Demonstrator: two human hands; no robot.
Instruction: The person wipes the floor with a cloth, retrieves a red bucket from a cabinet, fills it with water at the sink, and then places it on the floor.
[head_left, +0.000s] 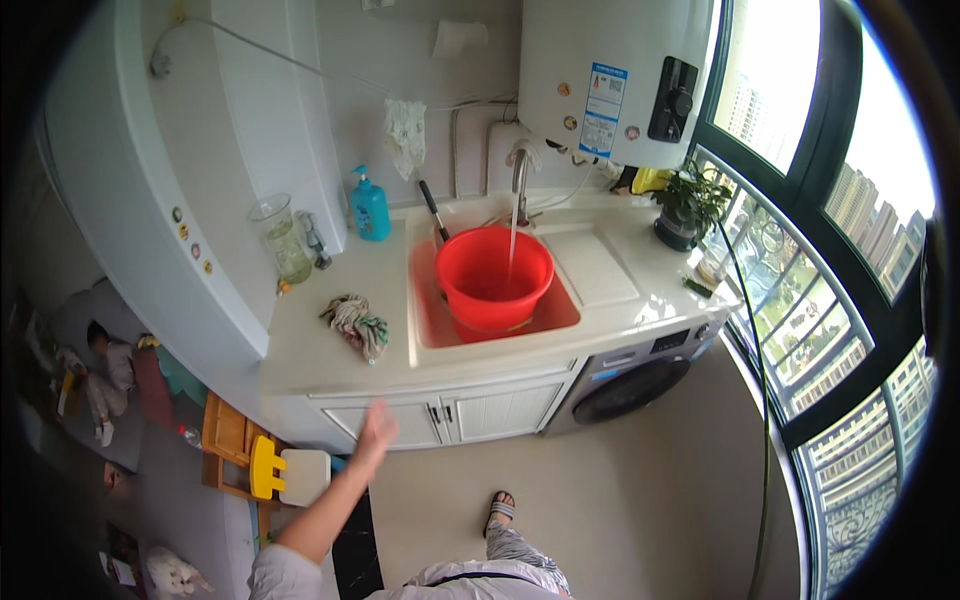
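Observation:
My left hand (379, 429) is blurred, in front of the white cabinet doors below the counter, with nothing visible in it. My right hand is out of view. Ahead, a red plastic bucket (495, 322) stands in the sink (425, 334). Water runs into it from the metal faucet (519, 176). A crumpled, damp-looking cloth (356, 324) lies on the counter to the left of the sink. Behind the bucket, a black-handled tool (433, 210) leans in the sink; its lower end is hidden.
On the counter stand a blue pump bottle (370, 210), a glass vase (286, 244) and a potted plant (679, 214). A washing machine (630, 382) sits under its right end. A water heater (607, 82) hangs above. Left are a small chair (304, 476) and a seated person (112, 375).

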